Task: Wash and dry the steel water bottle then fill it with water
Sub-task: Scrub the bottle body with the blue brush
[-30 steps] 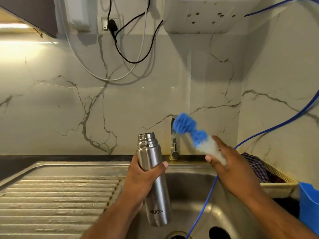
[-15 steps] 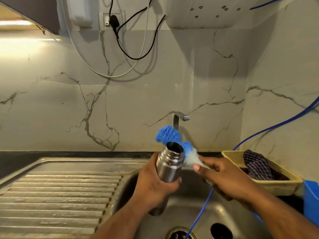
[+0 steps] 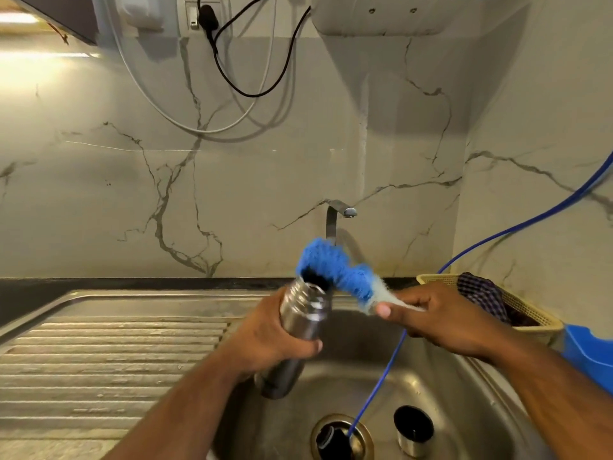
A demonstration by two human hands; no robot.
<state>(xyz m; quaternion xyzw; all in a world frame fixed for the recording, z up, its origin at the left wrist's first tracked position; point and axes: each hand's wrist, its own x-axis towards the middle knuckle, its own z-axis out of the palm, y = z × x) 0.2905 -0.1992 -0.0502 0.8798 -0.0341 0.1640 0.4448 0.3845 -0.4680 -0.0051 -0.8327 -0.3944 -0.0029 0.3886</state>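
Note:
My left hand [image 3: 282, 340] grips the steel water bottle [image 3: 303, 313] round its upper body, tilted over the sink basin [image 3: 441, 386] with its open mouth pointing up and right. My right hand [image 3: 444, 318] pinches the white end of a blue and white bottle brush [image 3: 335, 270]. The blue bristle head bends over and touches the bottle's mouth. The bottle's lower end is partly hidden behind my left wrist. A steel tap [image 3: 335, 217] stands behind the brush, with no water running from it.
A steel cap or cup [image 3: 413, 429] lies in the basin beside the drain [image 3: 341, 436]. A thin blue hose [image 3: 381, 376] runs down into the drain. The ribbed drainboard [image 3: 109, 353] is at left. A yellow basket [image 3: 530, 317] with a checked cloth [image 3: 481, 293] and a blue container [image 3: 590, 356] sit at right.
The bottle went from upright to tilted towards the brush. My right hand brought the brush down to the bottle's mouth, and its head now bends against the opening.

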